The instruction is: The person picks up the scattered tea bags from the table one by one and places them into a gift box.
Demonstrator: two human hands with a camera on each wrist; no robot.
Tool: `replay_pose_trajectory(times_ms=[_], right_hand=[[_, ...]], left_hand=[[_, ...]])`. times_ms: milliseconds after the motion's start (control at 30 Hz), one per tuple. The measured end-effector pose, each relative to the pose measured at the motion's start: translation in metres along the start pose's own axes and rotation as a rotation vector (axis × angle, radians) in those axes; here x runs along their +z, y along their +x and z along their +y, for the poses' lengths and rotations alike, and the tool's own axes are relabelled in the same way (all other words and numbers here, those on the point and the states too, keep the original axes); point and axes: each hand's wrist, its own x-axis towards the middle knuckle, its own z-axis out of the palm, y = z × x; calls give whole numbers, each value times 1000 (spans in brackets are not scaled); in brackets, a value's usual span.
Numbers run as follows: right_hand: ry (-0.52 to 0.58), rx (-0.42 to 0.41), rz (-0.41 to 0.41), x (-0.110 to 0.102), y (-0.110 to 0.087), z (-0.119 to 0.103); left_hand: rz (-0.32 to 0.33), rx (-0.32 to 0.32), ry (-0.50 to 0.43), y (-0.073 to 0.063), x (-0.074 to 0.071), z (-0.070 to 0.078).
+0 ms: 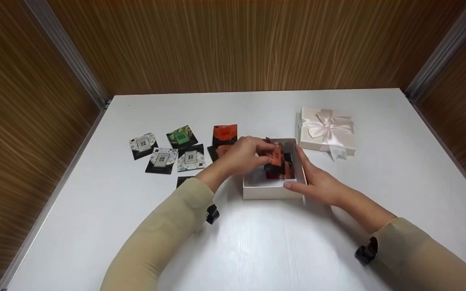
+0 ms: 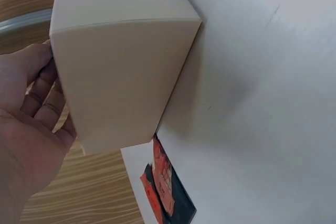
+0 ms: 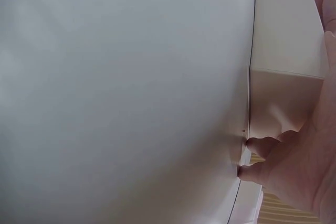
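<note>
In the head view, my left hand (image 1: pixel 243 157) pinches a flat square packet (image 1: pixel 276 157), orange over black, inside the open white box (image 1: pixel 273 192). Beneath it, a red and black packet (image 1: pixel 287 174) lies in the box. My right hand (image 1: pixel 320 185) holds the box at its front right corner, thumb at the front rim and fingers along the right wall. From the left wrist, the left hand (image 2: pixel 34 119) shows beside the box wall (image 2: pixel 115 77), which hides its fingertips. Seen from the right wrist, fingertips of the right hand (image 3: pixel 296 169) reach down to the tabletop beside the box (image 3: pixel 286 51).
A cream lid (image 1: pixel 312 139) with a satin bow (image 1: pixel 327 127) lies right of the box. Several packets lie to the left: white ones (image 1: pixel 191 158), a green one (image 1: pixel 182 136) and a red one (image 1: pixel 225 132). Wood-grain panels (image 1: pixel 233 48) border the white table (image 1: pixel 265 250).
</note>
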Motion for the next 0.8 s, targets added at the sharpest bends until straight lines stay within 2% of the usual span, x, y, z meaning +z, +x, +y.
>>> replay_pose_trajectory(times_ms=[100,300,567,800], right_hand=[[-2,-3,1,1,0,1],[0,-8,5,1,-1,0],[10,-20,6,0,-2,-1],[4,-16,7,-1,-3,-3]], left_hand=[[-14,2,22,1,5,-1],[-30,49,140,8,13,-3],[-31,31,257,12,22,-4],[-34,-9,352,15,25,-1]])
